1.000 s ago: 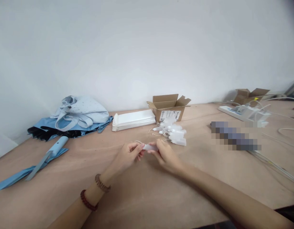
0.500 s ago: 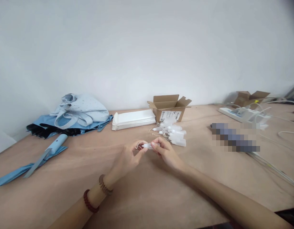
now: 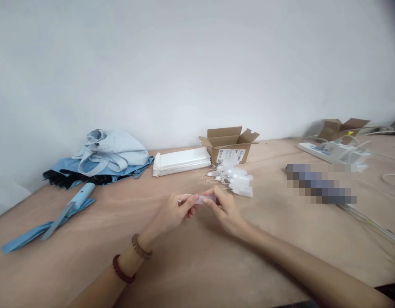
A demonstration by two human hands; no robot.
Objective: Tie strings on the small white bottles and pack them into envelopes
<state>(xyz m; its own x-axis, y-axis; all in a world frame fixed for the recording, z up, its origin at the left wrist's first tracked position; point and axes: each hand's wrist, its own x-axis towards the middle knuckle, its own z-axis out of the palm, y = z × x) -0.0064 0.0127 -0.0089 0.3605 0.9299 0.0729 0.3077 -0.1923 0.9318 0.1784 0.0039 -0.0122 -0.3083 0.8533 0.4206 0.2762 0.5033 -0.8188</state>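
Note:
A small translucent white bottle [image 3: 201, 199] with a pale cord is held level between my two hands over the table. My left hand [image 3: 181, 207] pinches its left end, where the cord loops out by the fingers; the cap there is covered. On the other end, the thumb and fingers of my right hand [image 3: 221, 205] are closed. Just beyond my right hand lies a pile of similar small bottles [image 3: 240, 184] with thin cords, several of them overlapping.
Behind the pile stands an open cardboard box [image 3: 229, 147], with a stack of flat white packets [image 3: 181, 161] beside it. A blue umbrella [image 3: 81, 196] and a light blue cloth bag [image 3: 126, 149] lie left. Rightward are a power strip [image 3: 316, 150], cables and a blurred-out object [image 3: 321, 183].
My left fingers have shifted over the cap end of the bottle, which showed before. Both hands still hold it. The whole view has slid slightly.

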